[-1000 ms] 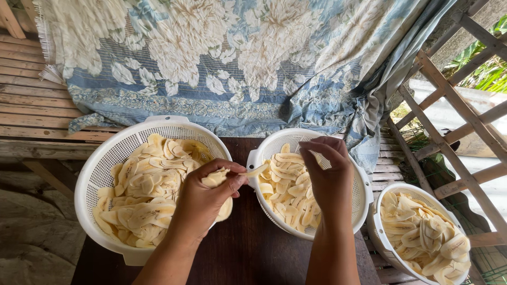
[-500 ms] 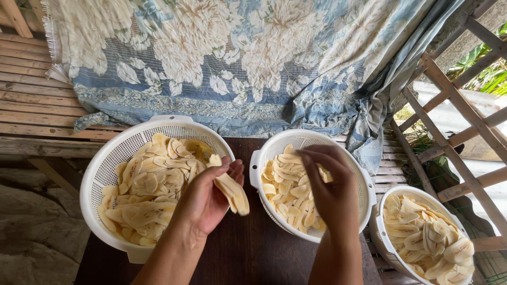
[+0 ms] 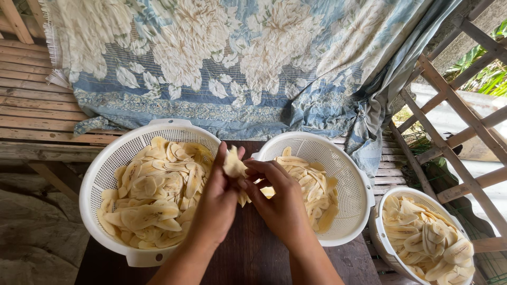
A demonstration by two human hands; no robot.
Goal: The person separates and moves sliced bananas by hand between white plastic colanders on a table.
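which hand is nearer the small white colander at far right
Right. The right hand is over the middle colander, closer to the small white colander; the left hand sits further left.

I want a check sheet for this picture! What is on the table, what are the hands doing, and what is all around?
Surface: dark wooden table, bare between the baskets.
Job's things: pale slices pinched between both hands; left colander heaped with slices, middle colander partly filled.
Clutter: third colander of slices, lower right.
Grippers: left hand and right hand, both closed on slices.
Cables: nothing seen.
Surroundings: blue flowered cloth, wooden slats, wooden frame.
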